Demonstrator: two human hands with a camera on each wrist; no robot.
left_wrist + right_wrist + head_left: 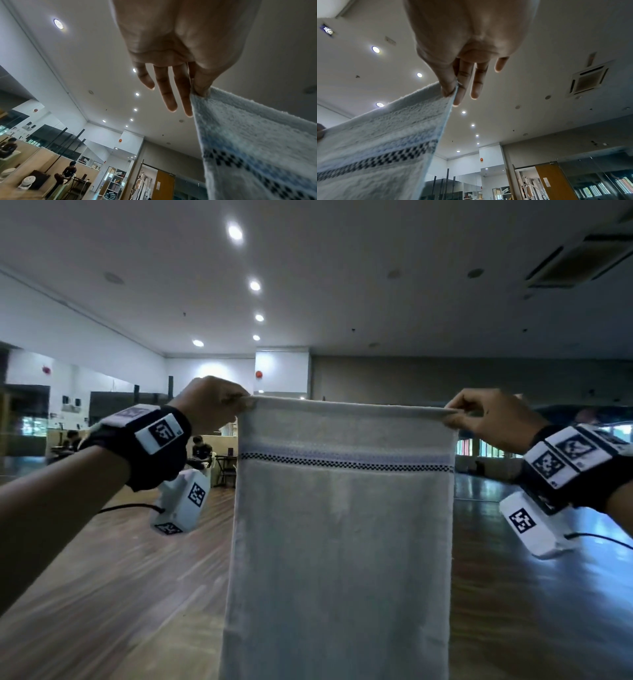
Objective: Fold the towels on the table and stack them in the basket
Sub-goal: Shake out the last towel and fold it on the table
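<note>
Head view: person holds one pale towel (pixel 342 542) up in the air by its top edge, spread flat and hanging straight down, checkered stripe band near the top. Left hand (pixel 212 404) pinches the top left corner, right hand (pixel 489 419) pinches the top right corner. Wrist views confirm: on each hand thumb and forefinger nip the hem, the other fingers (pixel 167 92) stick out straight and slightly spread, holding nothing.

Progress, my read: early on this towel. It is opened out and squared, no fold in it yet. Folding and placing in the basket remain. Basket is not in view, neither is the desk, so I cannot tell how many towels are done or left.

Room: big hall, wooden floor (pixel 137 577), white ceiling with round downlights (pixel 235 232), air-con vent on the ceiling, glass partitions, seated people far off on the left.
</note>
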